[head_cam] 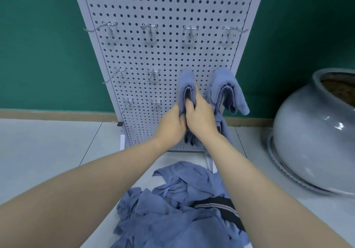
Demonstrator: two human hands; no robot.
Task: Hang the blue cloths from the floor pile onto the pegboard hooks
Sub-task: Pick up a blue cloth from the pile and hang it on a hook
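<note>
Head view: left hand [172, 125] and right hand [199, 119] side by side, fingers of both curled round a folded blue cloth [186, 83] draped on a hook of the white perforated pegboard [163, 52], right of centre. Just right of it, a second hung blue cloth [227, 90]; nearer, on the pale tiled floor [48, 142], a crumpled pile of blue cloths [172, 205]. Far right, a round grey ceramic pot [311, 138]

pile [172, 209] cropped below, hands [187, 121] blurred
</note>
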